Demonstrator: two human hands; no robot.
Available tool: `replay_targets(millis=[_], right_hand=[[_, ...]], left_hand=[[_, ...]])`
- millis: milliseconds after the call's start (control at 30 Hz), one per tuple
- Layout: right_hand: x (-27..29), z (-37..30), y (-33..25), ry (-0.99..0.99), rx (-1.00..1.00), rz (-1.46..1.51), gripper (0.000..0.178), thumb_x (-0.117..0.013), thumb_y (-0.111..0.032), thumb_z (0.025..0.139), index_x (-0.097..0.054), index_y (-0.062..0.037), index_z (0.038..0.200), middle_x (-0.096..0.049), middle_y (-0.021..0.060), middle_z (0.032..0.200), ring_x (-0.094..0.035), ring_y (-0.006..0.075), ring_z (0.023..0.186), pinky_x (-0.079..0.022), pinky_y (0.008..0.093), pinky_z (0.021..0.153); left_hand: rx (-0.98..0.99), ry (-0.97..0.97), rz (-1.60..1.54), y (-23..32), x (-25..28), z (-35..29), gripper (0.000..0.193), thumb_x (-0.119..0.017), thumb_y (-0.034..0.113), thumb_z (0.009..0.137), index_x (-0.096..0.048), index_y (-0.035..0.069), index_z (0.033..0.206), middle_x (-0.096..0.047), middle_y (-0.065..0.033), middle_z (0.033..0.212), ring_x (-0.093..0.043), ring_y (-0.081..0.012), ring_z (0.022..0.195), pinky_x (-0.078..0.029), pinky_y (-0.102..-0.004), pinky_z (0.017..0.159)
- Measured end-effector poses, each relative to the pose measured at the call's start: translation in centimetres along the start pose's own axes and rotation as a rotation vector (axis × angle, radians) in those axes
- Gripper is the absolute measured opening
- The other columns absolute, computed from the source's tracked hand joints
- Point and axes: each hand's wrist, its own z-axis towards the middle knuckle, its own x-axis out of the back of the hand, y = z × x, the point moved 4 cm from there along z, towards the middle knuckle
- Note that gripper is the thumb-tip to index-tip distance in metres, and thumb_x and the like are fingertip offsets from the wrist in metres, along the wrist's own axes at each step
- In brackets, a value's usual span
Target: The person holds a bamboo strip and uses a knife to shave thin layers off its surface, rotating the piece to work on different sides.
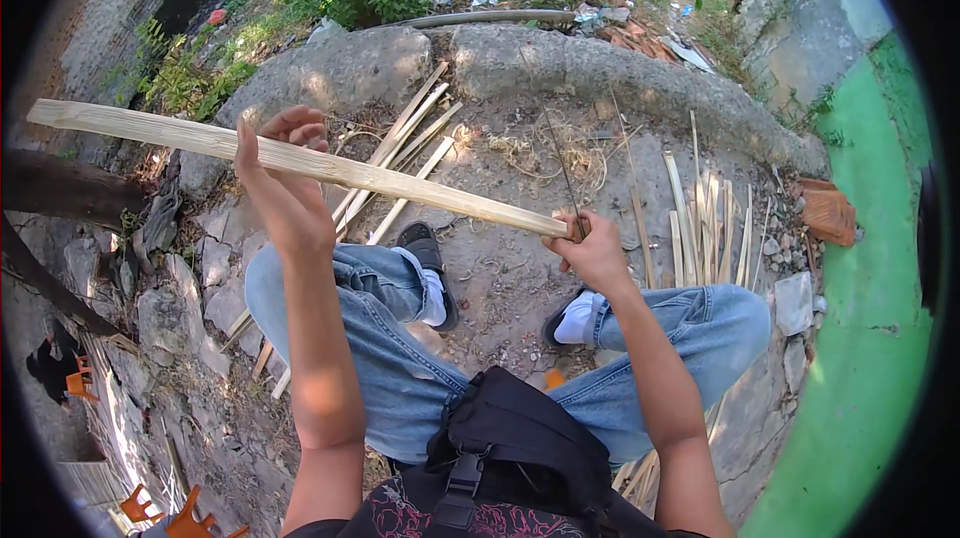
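One long wooden strip [430, 190], held up slanting across front of body. Left hand [290, 193] loosely open, strip between thumb and fingers. Right hand [597, 253] closed round one thin dark blade-like tool [560, 158] at strip's right end. Ground: at least four pale sticks [412, 188] left; stick bunch [682, 208] right, overlapping, exact count unclear. Two dark shoes [424, 244]. Shirt [430, 520]: pink print, illegible.

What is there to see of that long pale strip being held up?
The long strip looks like bare wood: pale cream, narrow and nearly straight, with streaky grain and slightly uneven edges. It is held off the ground, slanting across the picture from the upper left to near the middle. It lies across the loosely open left hand, whose thumb crosses in front of it. Its other end is at the right hand, beside a thin dark tool.
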Motion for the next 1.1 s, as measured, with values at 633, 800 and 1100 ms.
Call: replay_targets(millis=[633,800,1100], right_hand=[[0.2,-2.1,1.7,0.001,-0.208,-0.127,0.037,-0.079,-0.030,0.069,-0.057,-0.0002,0.074,-0.060,0.0086,0.061,-0.060,0.0164,0.054,-0.046,0.0297,0.053],[-2.7,-4.8,2.3,0.008,-0.154,0.106,0.035,-0.076,-0.030,0.073,-0.054,-0.0033,0.066,-0.057,0.0047,0.054,-0.056,0.0123,0.048,-0.044,0.0288,0.048],[-3.2,-4.4,1.8,-0.010,-0.094,-0.207,0.040,-0.076,-0.037,0.070,-0.059,-0.0002,0.067,-0.058,0.0108,0.056,-0.057,0.0226,0.053,-0.044,0.0346,0.053]], left_hand=[[-0.194,-0.236,-0.088,-1.2,-1.1,-2.4,0.031,-0.047,0.023,0.079,-0.027,0.013,0.058,-0.025,-0.0006,0.051,-0.025,-0.0107,0.044,-0.022,-0.0249,0.041],[-0.292,-0.133,0.163,-3.3,-2.4,-2.2,0.012,-0.053,0.017,0.079,-0.047,0.006,0.077,-0.050,-0.0089,0.078,-0.049,-0.0194,0.078,-0.040,-0.0328,0.071],[-0.333,-0.127,0.062,1.9,-1.1,-1.9,0.037,-0.052,0.032,0.086,-0.028,0.015,0.062,-0.026,0.0010,0.058,-0.026,-0.0103,0.052,-0.023,-0.0257,0.046]])
